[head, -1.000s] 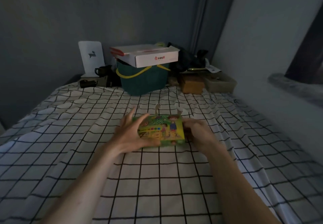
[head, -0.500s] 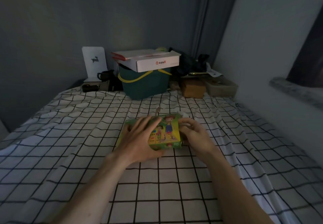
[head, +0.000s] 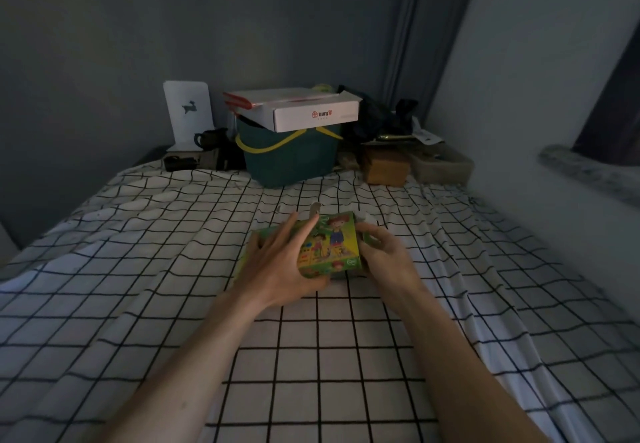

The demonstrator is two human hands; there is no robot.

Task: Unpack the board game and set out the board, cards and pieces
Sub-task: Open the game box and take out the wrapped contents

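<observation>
The game box (head: 334, 245), green with cartoon figures printed on its lid, lies on the checked bed sheet (head: 311, 356) just right of frame centre. My left hand (head: 282, 262) lies flat across the left part of the lid, fingers straight and spread, with the thumb against the near edge of the box. My right hand (head: 384, 252) grips the right end of the box, fingers curled round that end. Pale cardboard flaps (head: 316, 208) stand up at the far edge of the box, just behind my left fingertips.

In the upper centre of the frame, at the far end of the bed, a dark green basket (head: 291, 155) with a yellow handle carries a white carton (head: 304, 110) on its rim. A white card (head: 188, 113) stands to the left of the basket. A brown box (head: 386, 165) sits to the right of it.
</observation>
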